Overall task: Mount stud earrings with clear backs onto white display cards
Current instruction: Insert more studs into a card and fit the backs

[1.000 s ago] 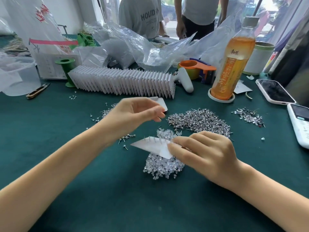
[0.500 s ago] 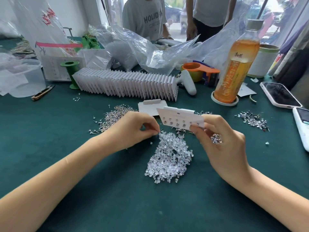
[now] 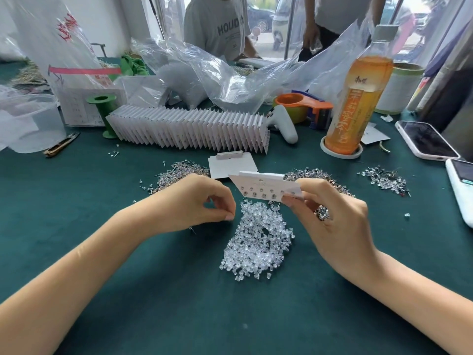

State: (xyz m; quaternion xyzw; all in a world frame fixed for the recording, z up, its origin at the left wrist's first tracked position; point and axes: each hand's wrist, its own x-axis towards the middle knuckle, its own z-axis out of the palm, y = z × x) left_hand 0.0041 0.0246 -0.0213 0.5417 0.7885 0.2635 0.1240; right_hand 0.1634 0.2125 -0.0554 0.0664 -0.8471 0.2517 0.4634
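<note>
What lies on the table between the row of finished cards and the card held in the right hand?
In the head view, one blank card lies flat between the row and the held card, which the right hand pinches.

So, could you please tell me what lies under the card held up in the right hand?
Below the card held by the right hand lies the pile of clear backs; the card hides the cloth just behind it.

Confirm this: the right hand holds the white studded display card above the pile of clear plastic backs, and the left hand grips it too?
Not quite. In the head view the left hand is apart from the white studded display card; only the right hand holds it, above the pile of clear plastic backs.
</note>
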